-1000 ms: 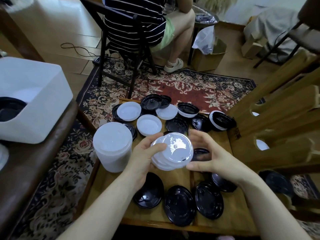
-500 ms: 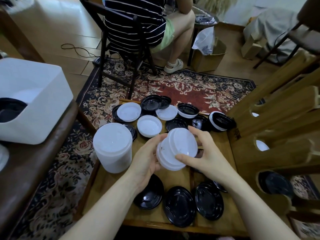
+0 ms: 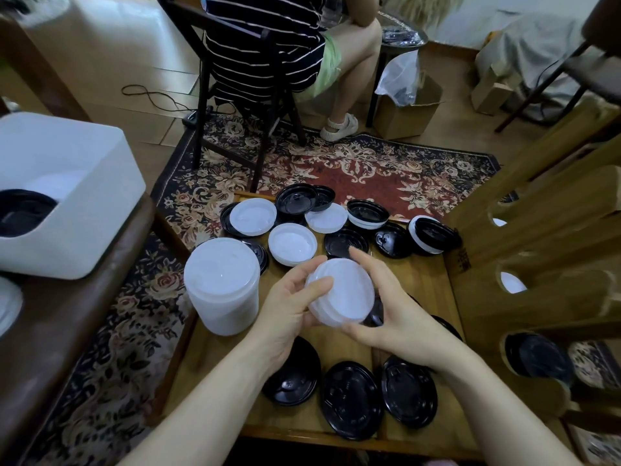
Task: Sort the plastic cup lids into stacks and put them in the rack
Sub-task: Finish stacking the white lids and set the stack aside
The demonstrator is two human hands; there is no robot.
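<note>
The left hand [image 3: 291,309] grips a short stack of white lids [image 3: 341,291] from the left, its thumb curled over the near rim and its fingers hidden behind the stack. The right hand [image 3: 389,312] cups the stack from the right: thumb under the near edge, forefinger reaching up past the far rim, the other fingers wrapped round the side. The stack is held above the table [image 3: 349,348], tilted so its flat face turns toward the camera. How many lids it holds is hard to tell; only a few ridges show along its left edge.

Just left of the hands a taller white stack [image 3: 221,284] stands upright on the table. Beyond the hands lie loose white lids [image 3: 292,244] and black lids [image 3: 346,243], some overlapping, some open side up. Three black lids [image 3: 351,400] lie in a row near the front edge; the left forearm covers part of the leftmost. More black lids under the right hand are mostly hidden.

The wooden rack [image 3: 551,250] stands at the right, cut off by the frame; white shows through two of its slots and black lids through a lower opening [image 3: 537,359]. At the left a white tub [image 3: 67,196] sits on a dark bench, something black inside. Behind, a seated person [image 3: 268,42] in a striped top is cut off at the top.
</note>
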